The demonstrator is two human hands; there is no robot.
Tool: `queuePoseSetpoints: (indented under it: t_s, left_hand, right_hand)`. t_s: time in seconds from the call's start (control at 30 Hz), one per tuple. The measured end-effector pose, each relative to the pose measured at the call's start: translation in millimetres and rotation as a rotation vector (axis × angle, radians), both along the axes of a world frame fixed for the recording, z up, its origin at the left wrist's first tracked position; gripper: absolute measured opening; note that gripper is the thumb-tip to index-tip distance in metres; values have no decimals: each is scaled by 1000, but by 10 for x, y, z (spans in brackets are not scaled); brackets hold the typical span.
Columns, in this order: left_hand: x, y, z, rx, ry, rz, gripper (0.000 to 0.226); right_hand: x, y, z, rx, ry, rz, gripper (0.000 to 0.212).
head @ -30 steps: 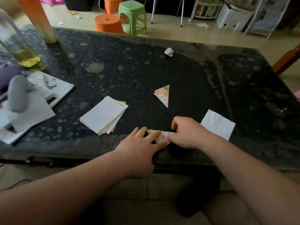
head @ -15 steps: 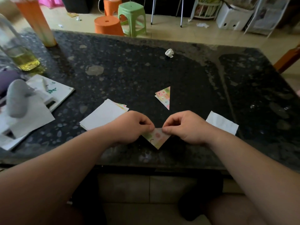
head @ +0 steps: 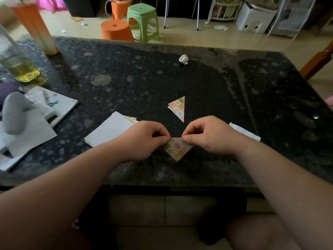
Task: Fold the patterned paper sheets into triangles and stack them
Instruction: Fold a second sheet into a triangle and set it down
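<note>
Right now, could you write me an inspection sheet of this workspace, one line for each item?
Surface: dark speckled stone table, stained in places.
Job's things: patterned triangle held in both hands; finished triangle lying beyond it; paper stack, white side up, on the left; single white sheet on the right.
Clutter: crumpled paper ball, bottle of yellow liquid, orange cup, booklet.
Hands: left hand and right hand each pinch a top corner of the patterned triangle.
Cables: nothing seen on the table.
Surroundings: orange stool and green stool on the floor beyond the table.
</note>
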State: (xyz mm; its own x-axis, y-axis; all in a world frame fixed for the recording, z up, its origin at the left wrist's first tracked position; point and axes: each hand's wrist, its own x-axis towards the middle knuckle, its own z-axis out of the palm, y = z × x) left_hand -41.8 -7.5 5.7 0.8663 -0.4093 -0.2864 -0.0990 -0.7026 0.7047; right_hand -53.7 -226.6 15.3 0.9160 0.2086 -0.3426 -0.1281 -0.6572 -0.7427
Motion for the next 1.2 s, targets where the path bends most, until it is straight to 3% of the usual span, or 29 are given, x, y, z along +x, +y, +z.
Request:
queuePoseSetpoints:
  t_s: [0.2, 0.63, 0.73, 0.87, 0.93, 1.0, 1.07, 1.2]
  left_hand:
    - [1, -99, -16, 27, -54, -57, 21]
    - [94, 68, -20, -88, 11, 52, 13]
    - [119, 106, -51, -46, 12, 85, 14]
    - [130, 131, -87, 40, 20, 80, 16]
    - [110, 80, -95, 71, 5, 40, 18]
    - [84, 5, -89, 83, -37, -7, 21]
    - [78, -45, -88, 62, -61, -23, 22]
    - [82, -25, -75, -39, -15, 9, 16]
  right_hand:
    - [25, 183, 38, -88, -32, 104, 14]
    - [62, -91, 230, -19, 115, 10, 15]
    - [86, -303, 301, -167, 159, 8, 17]
    - [124, -319, 268, -226, 22, -98, 13]
    - [116, -106, 230, -199, -45, -18, 5]
    - [127, 110, 155, -235, -16, 128, 15]
    - [134, 241, 76, -256, 32, 201, 11]
    - [137, 185, 54, -158, 73, 151, 10]
